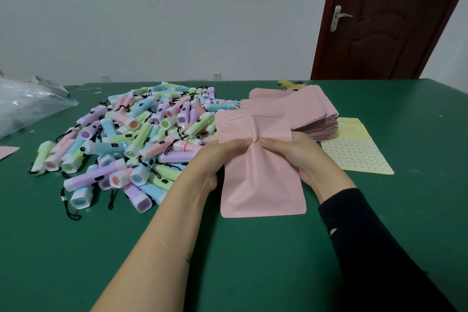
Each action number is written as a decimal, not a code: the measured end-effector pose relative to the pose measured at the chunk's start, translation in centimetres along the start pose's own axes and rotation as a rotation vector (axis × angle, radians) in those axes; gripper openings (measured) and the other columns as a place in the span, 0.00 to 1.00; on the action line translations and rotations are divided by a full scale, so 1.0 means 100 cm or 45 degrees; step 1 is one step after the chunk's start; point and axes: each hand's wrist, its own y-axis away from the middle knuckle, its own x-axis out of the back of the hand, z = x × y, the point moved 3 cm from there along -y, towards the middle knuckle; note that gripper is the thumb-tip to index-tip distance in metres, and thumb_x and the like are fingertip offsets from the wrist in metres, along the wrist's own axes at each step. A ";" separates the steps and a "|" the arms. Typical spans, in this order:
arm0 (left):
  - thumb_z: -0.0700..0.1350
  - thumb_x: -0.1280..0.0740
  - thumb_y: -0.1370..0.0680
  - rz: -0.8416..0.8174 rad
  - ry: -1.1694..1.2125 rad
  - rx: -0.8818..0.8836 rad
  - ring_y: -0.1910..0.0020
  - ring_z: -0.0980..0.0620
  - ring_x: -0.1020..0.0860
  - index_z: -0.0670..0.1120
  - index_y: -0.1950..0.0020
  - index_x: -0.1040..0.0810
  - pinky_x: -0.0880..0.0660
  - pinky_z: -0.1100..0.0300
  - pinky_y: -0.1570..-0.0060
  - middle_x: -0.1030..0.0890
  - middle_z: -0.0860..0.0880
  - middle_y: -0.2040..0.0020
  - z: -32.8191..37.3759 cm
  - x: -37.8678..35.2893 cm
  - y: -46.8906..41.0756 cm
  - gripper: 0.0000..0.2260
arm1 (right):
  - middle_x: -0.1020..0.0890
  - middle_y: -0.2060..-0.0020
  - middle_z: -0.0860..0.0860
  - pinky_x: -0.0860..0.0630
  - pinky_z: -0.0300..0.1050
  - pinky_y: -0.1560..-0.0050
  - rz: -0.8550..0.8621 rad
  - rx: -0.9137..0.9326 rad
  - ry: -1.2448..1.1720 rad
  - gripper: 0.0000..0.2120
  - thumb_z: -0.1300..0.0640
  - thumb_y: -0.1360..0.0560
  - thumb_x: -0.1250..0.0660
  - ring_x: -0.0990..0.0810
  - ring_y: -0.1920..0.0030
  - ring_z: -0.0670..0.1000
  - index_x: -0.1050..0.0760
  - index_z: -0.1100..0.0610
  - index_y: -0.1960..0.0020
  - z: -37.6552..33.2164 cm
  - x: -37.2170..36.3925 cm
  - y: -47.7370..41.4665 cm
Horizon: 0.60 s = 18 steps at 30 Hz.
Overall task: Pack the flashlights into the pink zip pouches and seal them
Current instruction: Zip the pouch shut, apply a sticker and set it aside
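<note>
Here, a pink zip pouch (260,177) is held over the green table (228,248), pinched at its middle by the curled fingers of the left hand (217,159) and the right hand (296,157). The flashlights (131,139) are heaped at ten o'clock from it. Spare pink pouches (304,111) are stacked at one o'clock, and a yellow dotted bag (354,154) is seen at three o'clock.

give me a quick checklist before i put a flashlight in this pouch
Pouch held: ok, left hand and right hand both pinch the pink pouch midway.
Pouch mouth open: cannot tell, the top looks flat.
Hand free for a flashlight: not ok, both are busy.
Flashlights near: ok, the pile of flashlights lies left of the pouch.
Spare pouches: ok, a stack of pouches sits behind the right hand.
</note>
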 end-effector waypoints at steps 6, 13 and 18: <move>0.39 0.26 0.29 0.071 0.011 0.039 0.56 0.44 0.16 0.42 0.46 0.17 0.20 0.55 0.56 0.14 0.43 0.52 0.001 0.001 -0.003 0.11 | 0.13 0.59 0.51 0.19 0.41 0.63 -0.007 -0.099 -0.073 0.06 0.62 0.30 0.25 0.14 0.60 0.50 0.18 0.57 0.53 0.006 0.005 -0.002; 0.40 0.27 0.26 0.025 -0.064 0.071 0.50 0.40 0.18 0.41 0.43 0.19 0.22 0.46 0.43 0.16 0.40 0.46 0.000 0.003 -0.001 0.12 | 0.13 0.56 0.54 0.18 0.49 0.54 -0.063 -0.113 -0.084 0.12 0.58 0.33 0.22 0.14 0.55 0.54 0.17 0.57 0.51 0.006 0.002 0.000; 0.39 0.27 0.25 0.005 -0.204 0.029 0.60 0.48 0.16 0.43 0.50 0.17 0.20 0.57 0.61 0.14 0.45 0.55 0.001 0.006 -0.001 0.05 | 0.13 0.58 0.53 0.18 0.43 0.60 -0.046 -0.111 -0.088 0.09 0.65 0.35 0.22 0.14 0.60 0.50 0.17 0.57 0.56 0.008 0.003 0.000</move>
